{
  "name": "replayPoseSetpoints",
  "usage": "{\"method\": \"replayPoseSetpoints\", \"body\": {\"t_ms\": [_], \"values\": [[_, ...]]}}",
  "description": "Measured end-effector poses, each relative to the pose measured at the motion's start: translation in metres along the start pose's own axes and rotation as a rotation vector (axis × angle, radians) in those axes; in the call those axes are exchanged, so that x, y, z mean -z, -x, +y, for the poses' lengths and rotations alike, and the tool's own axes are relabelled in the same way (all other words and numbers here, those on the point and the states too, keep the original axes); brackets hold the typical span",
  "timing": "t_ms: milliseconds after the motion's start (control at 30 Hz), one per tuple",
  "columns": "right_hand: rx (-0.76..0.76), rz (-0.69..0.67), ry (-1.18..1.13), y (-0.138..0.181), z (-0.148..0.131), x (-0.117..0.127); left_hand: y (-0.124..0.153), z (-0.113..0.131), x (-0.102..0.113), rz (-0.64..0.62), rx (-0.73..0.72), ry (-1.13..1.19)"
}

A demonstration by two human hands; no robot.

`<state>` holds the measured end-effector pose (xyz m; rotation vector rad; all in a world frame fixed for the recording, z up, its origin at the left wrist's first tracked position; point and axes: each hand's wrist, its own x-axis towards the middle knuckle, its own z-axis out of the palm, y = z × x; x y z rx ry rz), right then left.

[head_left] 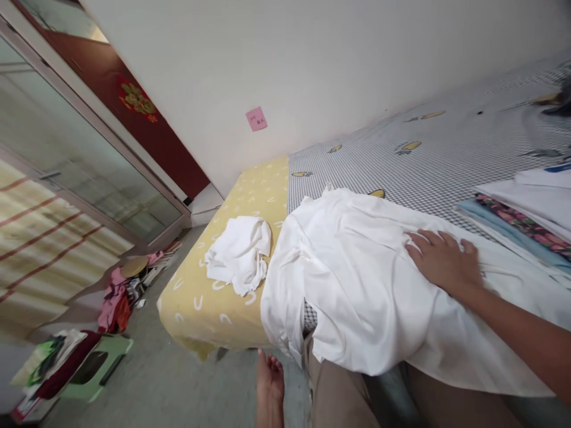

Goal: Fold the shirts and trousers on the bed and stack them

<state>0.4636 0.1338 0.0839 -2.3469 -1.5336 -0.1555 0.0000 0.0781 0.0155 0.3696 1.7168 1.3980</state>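
A large white cloth [352,261], perhaps a garment, lies rumpled across the bed, its near edge hanging over the side by my legs. My right hand [446,258] rests on it, palm down with fingers spread. Below the bed's front edge, my left hand [270,377] hangs apart from the cloth, its fingers loosely curled around nothing. A smaller crumpled white cloth [241,252] sits on the yellow bedcover [200,303] to the left.
Folded clothes [530,220] are stacked at the right on the checked bedsheet [370,160]. A pink note [256,119] is stuck to the wall. On the floor at left stand a green stool [96,368] beside piled clothes and a heap of pink and red items [116,297].
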Motion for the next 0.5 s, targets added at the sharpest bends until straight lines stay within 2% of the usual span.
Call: {"method": "replayPoseSetpoints", "body": {"t_ms": [133,300,500], "values": [[-0.006,-0.018,-0.005,0.001,-0.001,0.001,0.000,0.008,-0.012,-0.129,-0.057,0.029],[-0.022,-0.060,-0.022,0.003,-0.006,0.012,0.012,0.023,-0.019,-0.268,-0.133,-0.152],[-0.033,-0.067,-0.029,0.003,-0.008,0.013,0.040,0.039,-0.020,-0.312,-0.330,-0.175]]}}
